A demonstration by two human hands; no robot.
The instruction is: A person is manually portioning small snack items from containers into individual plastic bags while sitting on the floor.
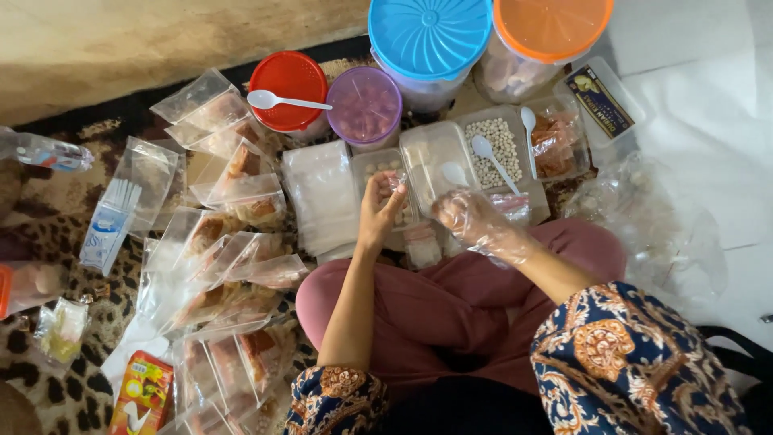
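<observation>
Here, seated cross-legged on leopard-print rug (48, 242), view straight down. Left hand (380, 211) bare, fingers curled shut on a small clear bag (396, 187) at 12 o'clock of the lap, bag mouth hard to make out. Right hand (475, 221) in a loose plastic glove, fingers together, apparently pinching something small; contents not discernible. Just beyond, at 12 o'clock: clear trays, one holding white round balls (501, 145) with a white spoon (488, 153) lying in it, another empty-looking tray (435, 153) with a second spoon. Stack of empty bags (322, 197) at 11 o'clock. Filled bags (233, 258) heaped at 9 o'clock. Lidded tubs further out: red (288, 79), purple (364, 103), blue (429, 36), orange (551, 26).

Risks, as judged: loose glove snagging on the bag mouth, spilling balls onto lap or rug; thin bag slipping from the left grip; elbow catching the crowded trays and tipping them.
</observation>
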